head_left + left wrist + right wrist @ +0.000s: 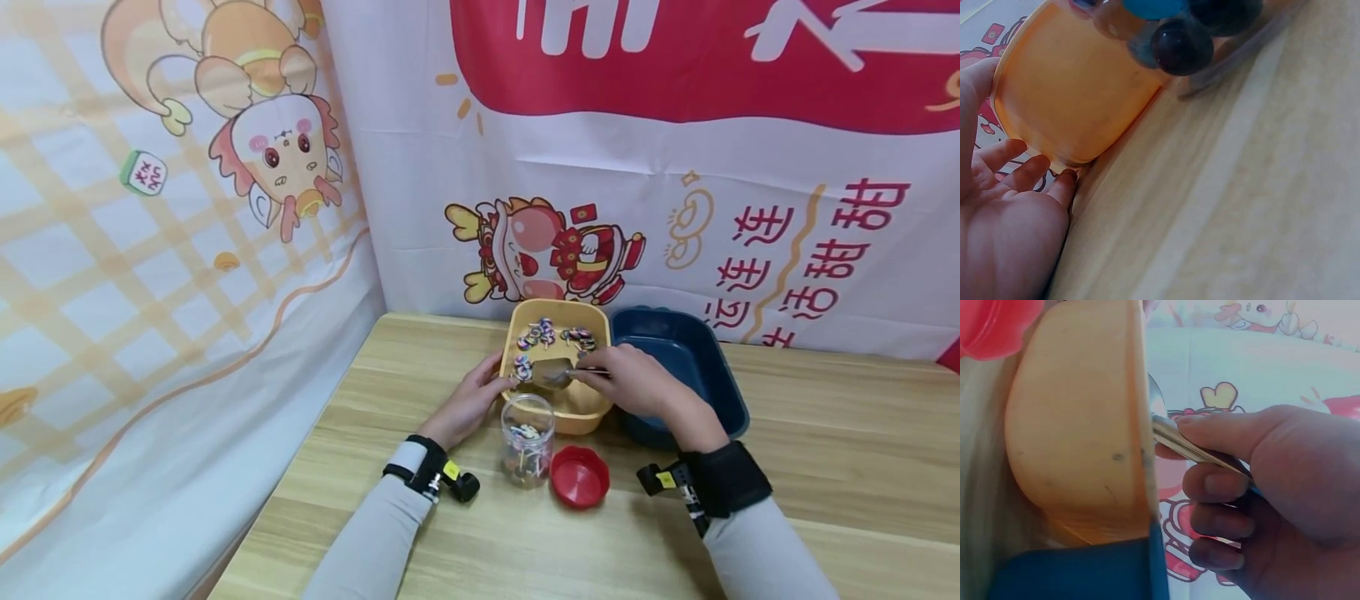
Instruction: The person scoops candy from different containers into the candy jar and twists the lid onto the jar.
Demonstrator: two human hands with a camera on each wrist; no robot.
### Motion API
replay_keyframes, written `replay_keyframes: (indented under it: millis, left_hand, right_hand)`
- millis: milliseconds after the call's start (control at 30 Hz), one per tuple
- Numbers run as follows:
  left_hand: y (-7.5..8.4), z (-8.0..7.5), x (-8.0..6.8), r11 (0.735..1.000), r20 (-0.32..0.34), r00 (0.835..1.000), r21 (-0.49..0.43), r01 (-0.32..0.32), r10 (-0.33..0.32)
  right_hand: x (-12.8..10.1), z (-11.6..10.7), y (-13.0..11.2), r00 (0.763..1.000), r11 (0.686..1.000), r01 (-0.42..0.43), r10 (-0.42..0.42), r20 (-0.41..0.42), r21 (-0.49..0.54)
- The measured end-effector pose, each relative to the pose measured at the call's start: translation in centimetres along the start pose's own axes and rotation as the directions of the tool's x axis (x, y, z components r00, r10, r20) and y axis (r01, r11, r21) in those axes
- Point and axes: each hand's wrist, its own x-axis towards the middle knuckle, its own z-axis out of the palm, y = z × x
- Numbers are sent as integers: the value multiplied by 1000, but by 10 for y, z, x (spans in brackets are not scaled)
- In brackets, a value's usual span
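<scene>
My left hand (468,400) holds the left side of the yellow bin (557,302), thumb at the rim and fingers along the outer wall. Inside the bin lie several small multicoloured swirl lollipops (546,331). My right hand (636,379) reaches over the bin's right rim and grips a metal spoon (1179,442) by its handle. The spoon's broad bowl is low in the bin, beside a cluster of lollipops (522,367) near my left thumb. Before the bin stands an uncapped clear jar (528,408), with more lollipops in its lower part.
A red scalloped lid (580,477) lies right of the jar. The dark blue bin (705,367) stands against the yellow bin's right side, beneath my right forearm. A printed cloth (675,150) hangs behind the wooden table (847,442), and another covers the left side.
</scene>
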Motion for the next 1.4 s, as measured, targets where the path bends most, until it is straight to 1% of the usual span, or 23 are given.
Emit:
replay_keyframes:
  millis: [200, 333, 433, 567, 733, 967, 1167, 1267, 1400]
  left_hand:
    - [-1, -1, -2, 1000, -6, 1000, -2, 6, -6]
    - [-2, 0, -1, 1000, -18, 1000, -6, -1, 0]
    - [-2, -1, 0, 1000, -19, 1000, -18, -6, 5]
    - [-1, -1, -1, 1000, -17, 1000, -22, -7, 7]
    - [1, 0, -2, 1000, -16, 1000, -11, -4, 4]
    - [3, 1, -2, 1000, -22, 1000, 0, 9, -9]
    - [3, 2, -2, 1000, -12, 1000, -8, -12, 12]
    - [3, 2, -1, 1000, -16, 1000, -10, -8, 8]
    - [3, 3, -1, 1000, -23, 1000, -2, -1, 1]
  right_hand:
    - [-2, -4, 4, 997, 995, 54, -58, 48, 82]
    - [0, -2, 6, 996, 991, 70, -76, 47, 111]
    - [2, 1, 8, 997, 990, 64, -70, 37, 128]
    - [6, 6, 14, 998, 990, 67, -66, -9, 127]
    - [9, 13, 20, 994, 994, 67, -59, -92, 91]
    - [10, 14, 23, 984, 994, 56, -40, -173, 91]
    - [10, 14, 25, 981, 996, 33, -16, -194, 88]
    - [10, 14, 26, 982, 996, 20, -3, -187, 88]
    - [9, 12, 26, 985, 997, 26, -13, -172, 76]
